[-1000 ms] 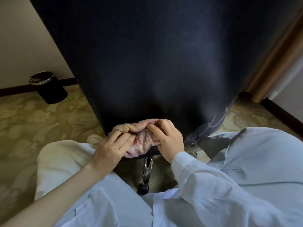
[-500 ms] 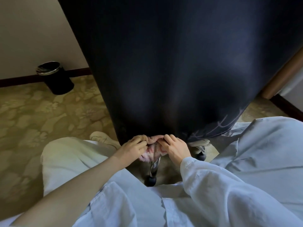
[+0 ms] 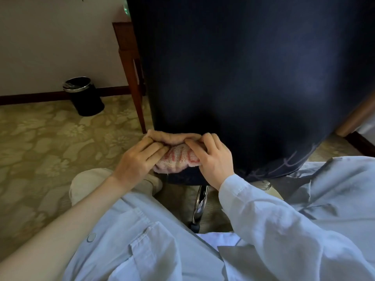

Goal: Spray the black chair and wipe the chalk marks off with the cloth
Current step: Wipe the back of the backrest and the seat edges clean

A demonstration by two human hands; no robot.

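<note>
The black chair (image 3: pixel 243 82) fills the upper middle of the head view, its back facing me. Pale chalk marks (image 3: pixel 284 165) run along its lower right edge. A bunched pink and white cloth (image 3: pixel 178 157) is pressed against the bottom edge of the chair back. My left hand (image 3: pixel 138 161) grips the cloth's left side and my right hand (image 3: pixel 215 159) grips its right side, fingers curled over the top fold. No spray bottle is in view.
A black waste bin (image 3: pixel 85 96) with a metal rim stands by the wall at the left. A wooden table leg (image 3: pixel 134 82) rises just left of the chair. The chair's chrome leg and castor (image 3: pixel 199 207) sit below my hands. Patterned carpet (image 3: pixel 40 142) covers the floor.
The view has shifted, so the chair sits further right and the table leg now shows. Both hands have stayed on the cloth at the chair's bottom edge, now spread a little wider.
</note>
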